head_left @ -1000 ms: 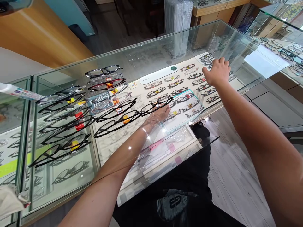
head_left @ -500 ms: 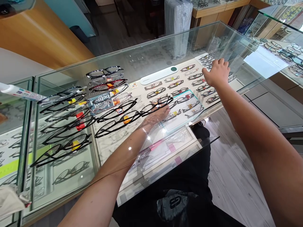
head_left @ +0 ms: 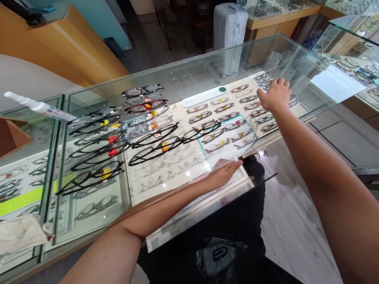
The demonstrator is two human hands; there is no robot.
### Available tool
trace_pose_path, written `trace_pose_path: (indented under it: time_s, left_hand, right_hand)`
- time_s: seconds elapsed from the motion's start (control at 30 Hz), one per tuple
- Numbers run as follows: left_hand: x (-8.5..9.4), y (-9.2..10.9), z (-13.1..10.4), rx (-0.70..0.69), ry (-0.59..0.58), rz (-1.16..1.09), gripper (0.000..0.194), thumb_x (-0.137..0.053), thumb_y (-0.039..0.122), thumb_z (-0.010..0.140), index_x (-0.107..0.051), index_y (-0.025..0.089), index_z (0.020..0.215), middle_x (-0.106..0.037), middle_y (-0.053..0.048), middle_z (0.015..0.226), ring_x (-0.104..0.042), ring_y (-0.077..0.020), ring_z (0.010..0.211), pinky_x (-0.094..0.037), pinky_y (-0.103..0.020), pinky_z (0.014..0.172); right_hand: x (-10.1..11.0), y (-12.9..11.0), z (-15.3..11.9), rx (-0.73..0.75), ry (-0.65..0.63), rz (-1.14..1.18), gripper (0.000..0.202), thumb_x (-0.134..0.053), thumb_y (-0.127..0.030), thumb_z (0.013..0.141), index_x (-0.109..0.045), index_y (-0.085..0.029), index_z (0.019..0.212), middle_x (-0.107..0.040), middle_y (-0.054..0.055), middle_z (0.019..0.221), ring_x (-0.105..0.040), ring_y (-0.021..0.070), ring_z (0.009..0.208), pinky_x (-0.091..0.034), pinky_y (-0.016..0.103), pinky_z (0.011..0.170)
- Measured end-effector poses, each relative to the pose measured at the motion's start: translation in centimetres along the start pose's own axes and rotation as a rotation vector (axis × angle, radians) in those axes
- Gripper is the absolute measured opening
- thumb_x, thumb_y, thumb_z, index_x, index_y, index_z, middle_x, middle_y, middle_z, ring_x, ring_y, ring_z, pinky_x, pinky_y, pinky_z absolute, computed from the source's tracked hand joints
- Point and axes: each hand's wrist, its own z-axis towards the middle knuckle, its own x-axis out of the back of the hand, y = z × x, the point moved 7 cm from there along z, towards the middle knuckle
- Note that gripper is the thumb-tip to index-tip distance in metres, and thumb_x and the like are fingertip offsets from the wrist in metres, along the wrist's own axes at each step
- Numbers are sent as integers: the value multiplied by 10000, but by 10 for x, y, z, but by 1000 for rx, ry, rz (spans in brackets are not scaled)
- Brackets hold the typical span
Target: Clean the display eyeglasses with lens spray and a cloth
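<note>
My left hand (head_left: 226,173) is outside the front of the glass display case (head_left: 189,65), above the pulled-out drawer (head_left: 168,236). Its fingers stretch to the right and nothing shows in them; part of the palm is hidden. My right hand (head_left: 276,94) rests at the right side of the case's glass top, fingers spread and a little bent, holding nothing. On the glass top lie several dark-framed eyeglasses (head_left: 156,152) with coloured stickers. Under the glass, more eyeglasses (head_left: 199,116) sit in rows, some on a teal-edged white tray (head_left: 210,156).
A white nozzle bottle (head_left: 40,106) lies at the left, near a crumpled cloth (head_left: 22,234). A plastic-wrapped suitcase (head_left: 231,39) stands behind the case. White paper (head_left: 337,83) lies to the right. A clear glass edge (head_left: 266,179) juts out in front of my legs.
My left hand has moved from beside the teal-edged tray toward me and right, over the drawer's far edge. My right hand stays at the glass top. The view has shifted slightly.
</note>
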Motion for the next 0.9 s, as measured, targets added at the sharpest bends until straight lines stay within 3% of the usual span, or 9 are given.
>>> trace_pose_path:
  time_s: [0.1, 0.17, 0.33, 0.4, 0.5, 0.57, 0.63, 0.73, 0.9]
  left_hand:
    - [-22, 20, -19, -46, -142, -163, 745, -496, 823, 1049, -284, 216, 672, -242, 41, 659, -270, -120, 613, -221, -314, 593]
    - [-28, 35, -32, -34, -203, -290, 761, -620, 828, 988, -287, 217, 679, -225, 55, 656, -232, -115, 622, -175, -319, 595]
    - [-14, 91, -72, 35, -372, -282, 522, -837, 705, 897, -669, 211, 902, -391, 82, 581, -297, -116, 555, -230, -301, 544]
    - [12, 125, -81, -170, -269, -70, 383, -714, 580, 1043, -754, 204, 977, -621, 16, 751, -453, -131, 616, -379, -303, 613]
    - [54, 157, -88, -398, 100, 546, 363, -513, 375, 1155, -810, 169, 1194, -762, -142, 1267, -677, -279, 1062, -515, -420, 951]
    - [75, 156, -84, -317, 294, 936, 416, -550, 386, 1135, -772, 106, 1349, -639, -230, 1551, -598, -408, 1324, -483, -548, 1083]
    - [91, 144, -74, -161, 368, 1160, 498, -612, 442, 1105, -749, 57, 1390, -504, -259, 1696, -524, -468, 1406, -470, -606, 1098]
    - [102, 128, -60, -51, 373, 1246, 533, -592, 479, 1114, -754, 43, 1375, -538, -233, 1681, -522, -457, 1374, -472, -602, 1076]
    - [105, 121, -48, -50, 382, 1206, 530, -563, 523, 1124, -759, 91, 1361, -658, -189, 1557, -528, -442, 1311, -446, -599, 1068]
  right_hand:
    - [-1, 1, 1, 1, 4, 4, 844, -293, -738, 1047, -539, -102, 1545, -495, 317, 1566, -450, 517, 1459, -407, 662, 1175]
    - [0, 2, 1, -5, 17, 22, 824, -317, -725, 1038, -559, -108, 1527, -509, 310, 1568, -458, 515, 1453, -405, 670, 1181]
    - [1, 2, 0, -7, 31, 52, 789, -374, -688, 1015, -586, -106, 1503, -521, 307, 1579, -464, 520, 1447, -401, 685, 1185]
    - [1, 2, 0, -6, 21, 46, 783, -389, -661, 1011, -583, -85, 1505, -511, 316, 1587, -460, 519, 1454, -401, 678, 1189]
    - [2, 2, 1, -8, 17, 40, 783, -396, -652, 1004, -576, -87, 1515, -512, 317, 1582, -467, 520, 1446, -406, 684, 1180]
    - [2, 2, 1, -9, 20, 41, 784, -387, -666, 999, -572, -114, 1525, -517, 307, 1580, -470, 524, 1442, -408, 699, 1171]
    - [2, 2, 1, -6, 19, 45, 775, -386, -674, 993, -571, -150, 1533, -519, 291, 1585, -471, 528, 1448, -409, 708, 1170]
    - [2, 2, -1, -2, 17, 57, 759, -392, -668, 987, -571, -174, 1534, -524, 281, 1587, -470, 532, 1458, -409, 709, 1179]
    - [4, 2, -2, -12, 26, 77, 763, -406, -669, 972, -583, -171, 1523, -526, 280, 1588, -474, 534, 1457, -405, 719, 1183]
